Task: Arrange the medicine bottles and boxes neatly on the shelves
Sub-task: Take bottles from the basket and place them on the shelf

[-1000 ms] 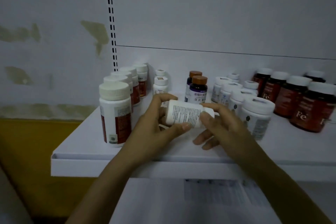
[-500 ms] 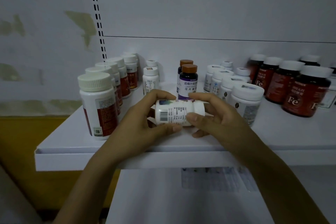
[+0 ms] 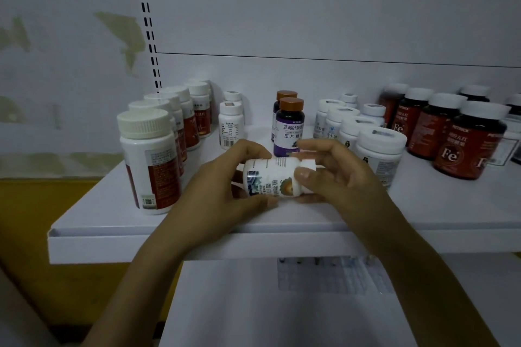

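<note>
Bottle (image 3: 277, 177) in both hands' grip.

I hold a small white bottle (image 3: 277, 176) on its side between both hands, above the front of a white shelf (image 3: 197, 242). My left hand (image 3: 222, 191) wraps its base; my right hand (image 3: 338, 177) grips the cap end, thumb across the label. Just left of my fingers stands a tall white bottle with a red label (image 3: 149, 162). Just beyond my fingers stands a purple-labelled bottle with a brown cap (image 3: 289, 127). White jars (image 3: 379, 149) and dark red bottles (image 3: 468, 141) stand to the right of my fingers.
</note>
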The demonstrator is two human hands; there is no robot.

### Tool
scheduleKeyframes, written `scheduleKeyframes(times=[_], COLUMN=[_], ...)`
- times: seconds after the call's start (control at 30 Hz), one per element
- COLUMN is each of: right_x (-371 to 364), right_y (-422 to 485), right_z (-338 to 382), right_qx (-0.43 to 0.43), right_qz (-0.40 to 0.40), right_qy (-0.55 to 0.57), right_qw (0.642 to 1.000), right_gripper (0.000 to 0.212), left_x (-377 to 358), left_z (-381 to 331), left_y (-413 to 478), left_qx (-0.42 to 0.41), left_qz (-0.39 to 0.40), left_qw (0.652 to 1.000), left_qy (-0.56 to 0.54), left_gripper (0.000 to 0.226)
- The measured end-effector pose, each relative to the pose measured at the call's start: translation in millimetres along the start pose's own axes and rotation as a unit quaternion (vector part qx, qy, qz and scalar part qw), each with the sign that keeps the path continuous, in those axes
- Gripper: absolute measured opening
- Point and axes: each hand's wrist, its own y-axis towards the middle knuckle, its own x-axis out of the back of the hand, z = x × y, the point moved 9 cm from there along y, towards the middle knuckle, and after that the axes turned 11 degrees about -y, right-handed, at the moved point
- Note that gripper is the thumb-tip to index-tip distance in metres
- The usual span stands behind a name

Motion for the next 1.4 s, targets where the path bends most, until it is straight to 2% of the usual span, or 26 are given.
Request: scheduleKeyframes(times=[0.07, 0.17, 0.27, 0.33, 0.43, 0.53, 0.63, 0.77, 0.9, 1.07, 1.17, 1.2, 1.3, 1.33, 1.4], right_x=[-1, 0, -4, -14, -34, -46, -54, -80, -85, -87, -83, -77, -50, -44, -41], right_y=[0, -1, 6, 20, 54, 95, 125, 135, 138, 143, 152, 159, 191, 203, 227], right_z=[1, 6, 19, 37, 61, 69, 70, 55, 43, 39, 39, 44, 63, 67, 68], right_qx=[0.006, 0.025, 0.047, 0.07, 0.094, 0.079, 0.052, 0.055, 0.011, 0.05, 0.034, 0.025, 0.003, 0.0, -0.012], right_qz=[-0.012, -0.059, -0.086, -0.065, -0.023, -0.002, 0.018, 0.076, 0.135, 0.117, 0.128, 0.121, 0.043, 0.018, 0.007], right_qy=[-0.02, -0.038, -0.119, -0.188, -0.325, -0.404, -0.45, -0.564, -0.547, -0.581, -0.6, -0.599, -0.55, -0.553, -0.59], right_qw=[1.0, 0.997, 0.988, 0.978, 0.941, 0.911, 0.891, 0.82, 0.826, 0.804, 0.789, 0.791, 0.834, 0.833, 0.807], right_gripper=[0.025, 0.033, 0.039, 0.038, 0.033, 0.036, 0.033, 0.042, 0.053, 0.052, 0.053, 0.053, 0.045, 0.041, 0.033], left_x=[-1, 0, 2, 4, 12, 13, 8, 6, 6, 5, 5, 5, 5, 5, 5], left_z=[2, 2, 8, 11, 8, 16, 26, 21, 21, 19, 18, 18, 18, 18, 22], left_y=[1, 1, 3, 6, 10, 10, 11, 11, 11, 11, 10, 10, 11, 13, 15], left_qx=[0.003, -0.005, 0.005, 0.012, -0.025, 0.006, 0.062, 0.047, 0.05, 0.066, 0.075, 0.076, 0.075, 0.078, 0.091], left_qz=[-0.002, -0.015, -0.039, -0.064, -0.107, -0.115, -0.094, -0.094, -0.098, -0.086, -0.081, -0.08, -0.072, -0.067, -0.059], left_qw=[1.0, 1.0, 0.997, 0.995, 0.992, 0.984, 0.961, 0.958, 0.958, 0.955, 0.953, 0.954, 0.96, 0.962, 0.966], left_qy=[0.013, 0.011, 0.065, 0.081, 0.059, 0.134, 0.252, 0.268, 0.265, 0.277, 0.281, 0.28, 0.261, 0.252, 0.235], left_gripper=[0.047, 0.046, 0.044, 0.049, 0.074, 0.09, 0.081, 0.063, 0.065, 0.064, 0.065, 0.066, 0.07, 0.072, 0.076])
